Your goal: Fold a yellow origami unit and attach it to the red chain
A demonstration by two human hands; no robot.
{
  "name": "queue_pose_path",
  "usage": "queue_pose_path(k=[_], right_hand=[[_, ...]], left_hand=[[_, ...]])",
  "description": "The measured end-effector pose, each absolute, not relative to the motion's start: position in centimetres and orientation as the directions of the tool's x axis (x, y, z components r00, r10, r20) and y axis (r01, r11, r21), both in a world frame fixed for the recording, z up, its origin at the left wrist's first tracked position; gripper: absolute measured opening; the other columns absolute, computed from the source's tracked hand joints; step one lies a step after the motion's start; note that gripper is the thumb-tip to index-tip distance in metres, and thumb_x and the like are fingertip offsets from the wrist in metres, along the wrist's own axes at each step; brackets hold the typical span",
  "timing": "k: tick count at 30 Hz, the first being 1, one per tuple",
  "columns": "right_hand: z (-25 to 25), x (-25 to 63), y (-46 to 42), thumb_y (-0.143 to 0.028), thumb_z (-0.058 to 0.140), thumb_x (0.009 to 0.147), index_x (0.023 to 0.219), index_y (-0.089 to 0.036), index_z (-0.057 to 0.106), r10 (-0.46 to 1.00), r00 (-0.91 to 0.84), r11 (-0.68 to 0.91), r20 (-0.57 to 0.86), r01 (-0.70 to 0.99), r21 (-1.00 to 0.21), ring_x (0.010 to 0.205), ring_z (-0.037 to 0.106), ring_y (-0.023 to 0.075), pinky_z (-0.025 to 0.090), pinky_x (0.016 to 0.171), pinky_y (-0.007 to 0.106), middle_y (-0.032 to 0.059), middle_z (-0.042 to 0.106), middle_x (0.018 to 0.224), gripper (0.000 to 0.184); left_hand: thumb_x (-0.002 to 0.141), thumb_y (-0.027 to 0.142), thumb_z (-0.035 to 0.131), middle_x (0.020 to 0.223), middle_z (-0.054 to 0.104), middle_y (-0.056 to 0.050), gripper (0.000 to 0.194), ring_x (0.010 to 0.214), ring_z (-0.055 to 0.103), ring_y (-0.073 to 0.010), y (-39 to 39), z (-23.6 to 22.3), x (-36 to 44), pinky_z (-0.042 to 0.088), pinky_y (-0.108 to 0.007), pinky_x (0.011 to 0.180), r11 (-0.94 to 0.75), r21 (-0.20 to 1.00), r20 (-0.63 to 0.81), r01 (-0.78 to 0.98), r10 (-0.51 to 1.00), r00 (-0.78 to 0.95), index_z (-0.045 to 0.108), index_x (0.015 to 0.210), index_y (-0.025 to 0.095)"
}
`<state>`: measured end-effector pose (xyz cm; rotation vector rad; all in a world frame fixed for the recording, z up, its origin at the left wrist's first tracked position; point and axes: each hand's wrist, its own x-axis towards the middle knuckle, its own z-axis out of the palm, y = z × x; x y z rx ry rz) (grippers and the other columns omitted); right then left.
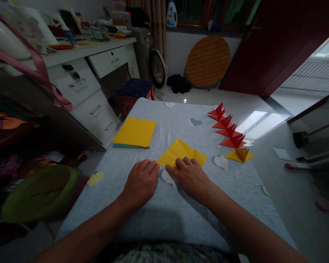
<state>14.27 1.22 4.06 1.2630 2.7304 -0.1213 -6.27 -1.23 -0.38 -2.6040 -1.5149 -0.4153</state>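
A sheet of yellow origami paper with crease lines lies on the cloth-covered table, one corner pointing away from me. My left hand has its fingers bent and pressed together at the sheet's left corner. Over the near part of the paper, my right hand rests with curled fingers pressing on it, so the near edge is partly hidden. Behind my left hand sits a stack of square paper, yellow on top. To the right stand a folded yellow piece and a row of folded red pieces.
The table wears a pale blue cloth with heart patterns. A green-lined bin stands on the floor at left, below a white desk. Beyond the table are a stool, an open washing machine door and a round wooden board.
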Motion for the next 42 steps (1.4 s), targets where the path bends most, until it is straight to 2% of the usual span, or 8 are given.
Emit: queue_pose_path(k=[3, 5, 9, 14, 21, 25, 36, 42], right_hand=[[4.0, 14.6, 1.1, -0.022, 0.042, 0.099, 0.13, -0.029, 0.052, 0.752, -0.643, 0.646, -0.144, 0.763, -0.03, 0.095, 0.053, 0.0262, 0.041, 0.079, 0.04, 0.0103, 0.059, 0.11, 0.033], [3.9, 14.6, 1.1, -0.023, 0.043, 0.099, 0.13, -0.028, 0.053, 0.753, -0.646, 0.647, -0.128, 0.762, -0.037, 0.095, 0.052, 0.0256, 0.04, 0.081, 0.039, 0.0099, 0.06, 0.109, 0.033], [3.5, 14.5, 1.0, -0.023, 0.044, 0.099, 0.126, -0.024, 0.056, 0.747, -0.661, 0.658, -0.076, 0.751, -0.058, 0.095, 0.051, 0.0249, 0.039, 0.084, 0.039, 0.0087, 0.06, 0.108, 0.03], [3.4, 14.5, 0.2, -0.021, 0.044, 0.098, 0.121, -0.019, 0.058, 0.732, -0.68, 0.673, -0.041, 0.731, -0.11, 0.102, 0.048, 0.0245, 0.036, 0.093, 0.04, 0.0093, 0.06, 0.116, 0.027], [3.0, 14.9, -1.1, -0.038, 0.054, 0.096, 0.137, -0.018, 0.049, 0.762, -0.647, 0.633, -0.017, 0.75, -0.195, 0.115, 0.046, 0.0279, 0.031, 0.105, 0.045, 0.0103, 0.057, 0.131, 0.046], [2.5, 15.7, -1.5, -0.038, 0.052, 0.097, 0.138, -0.016, 0.05, 0.771, -0.637, 0.623, -0.007, 0.756, -0.203, 0.122, 0.044, 0.0291, 0.028, 0.109, 0.046, 0.0096, 0.054, 0.14, 0.046], [1.2, 18.6, -3.1, -0.041, 0.055, 0.096, 0.142, -0.017, 0.049, 0.821, -0.571, 0.564, 0.0, 0.81, -0.162, 0.126, 0.044, 0.0301, 0.029, 0.111, 0.048, 0.0103, 0.052, 0.146, 0.053], [0.8, 19.9, -3.7, -0.041, 0.056, 0.095, 0.141, -0.016, 0.05, 0.83, -0.556, 0.556, 0.048, 0.818, -0.146, 0.126, 0.046, 0.0307, 0.032, 0.109, 0.049, 0.0092, 0.055, 0.144, 0.053]], left_hand=[[0.093, 0.017, 0.049, 0.106, 0.067, -0.014, 0.02, 0.102, 0.056, -0.0314, -1.3, -0.1, -6.1, 0.049, -0.052, 0.09, -0.48, 0.022, 0.281, 0.877, 0.845, 0.455, 0.066, 0.104, 0.014], [0.093, 0.017, 0.048, 0.113, 0.066, -0.015, 0.024, 0.108, 0.056, -0.0321, -1.1, -0.2, -6.0, 0.047, -0.053, 0.096, -0.491, 0.025, 0.296, 0.871, 0.836, 0.462, 0.065, 0.109, 0.013], [0.096, 0.015, 0.044, 0.133, 0.06, -0.015, 0.037, 0.126, 0.053, -0.0283, -0.6, -1.1, -5.8, 0.044, -0.05, 0.108, -0.64, 0.108, 0.322, 0.761, 0.747, 0.582, 0.056, 0.131, 0.013], [0.097, 0.014, 0.039, 0.137, 0.06, -0.016, 0.043, 0.128, 0.056, -0.0256, -0.7, -2.4, -6.0, 0.048, -0.047, 0.108, -0.696, 0.178, 0.31, 0.696, 0.711, 0.632, 0.049, 0.139, 0.013], [0.095, 0.02, 0.047, 0.131, 0.062, -0.02, 0.039, 0.123, 0.057, -0.032, -1.3, -1.8, -5.8, 0.049, -0.05, 0.104, -0.67, 0.09, 0.258, 0.737, 0.731, 0.632, 0.057, 0.13, 0.007], [0.093, 0.025, 0.054, 0.127, 0.064, -0.016, 0.04, 0.118, 0.058, -0.0308, -1.3, -1.3, -5.7, 0.046, -0.049, 0.105, -0.638, 0.091, 0.201, 0.765, 0.764, 0.613, 0.057, 0.13, 0.009], [0.092, 0.028, 0.056, 0.12, 0.064, -0.015, 0.039, 0.113, 0.057, -0.0303, -1.5, -1.1, -5.7, 0.046, -0.045, 0.1, -0.593, 0.08, 0.205, 0.801, 0.797, 0.569, 0.057, 0.127, 0.011], [0.091, 0.028, 0.058, 0.117, 0.064, -0.015, 0.038, 0.109, 0.056, -0.0303, -1.8, -0.3, -5.3, 0.047, -0.045, 0.096, -0.533, 0.016, 0.17, 0.846, 0.835, 0.523, 0.059, 0.123, 0.009]])
